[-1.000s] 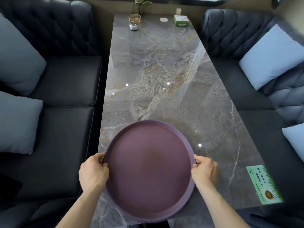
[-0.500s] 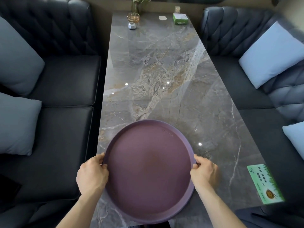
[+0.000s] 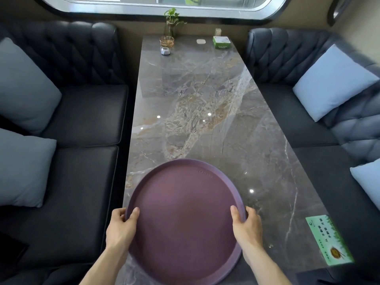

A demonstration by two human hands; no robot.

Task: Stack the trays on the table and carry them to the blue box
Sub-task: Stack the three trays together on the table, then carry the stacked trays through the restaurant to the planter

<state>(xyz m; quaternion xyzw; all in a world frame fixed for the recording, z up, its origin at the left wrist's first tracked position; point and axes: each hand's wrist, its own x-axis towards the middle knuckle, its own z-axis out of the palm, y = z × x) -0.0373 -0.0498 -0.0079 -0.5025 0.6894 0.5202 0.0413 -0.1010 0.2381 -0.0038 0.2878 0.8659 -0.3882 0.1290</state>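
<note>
A round purple tray (image 3: 185, 219) lies over the near end of the grey marble table (image 3: 205, 112). My left hand (image 3: 121, 229) grips its left rim, thumb over the edge on the inside. My right hand (image 3: 246, 227) grips the right rim the same way. The tray's near edge reaches past the table's front edge. I cannot tell whether more trays lie under it. No blue box is in view.
Dark padded benches with pale blue cushions (image 3: 331, 81) flank the table. At the far end stand a glass cup (image 3: 166, 41), a small plant (image 3: 172, 21), a white pad (image 3: 201, 41) and a green box (image 3: 221, 42). A green card (image 3: 329, 239) lies at the near right corner.
Both thumbs have come over the tray's rim onto its inside. The view has tilted up, so the window and far end now show. The tray has barely moved.
</note>
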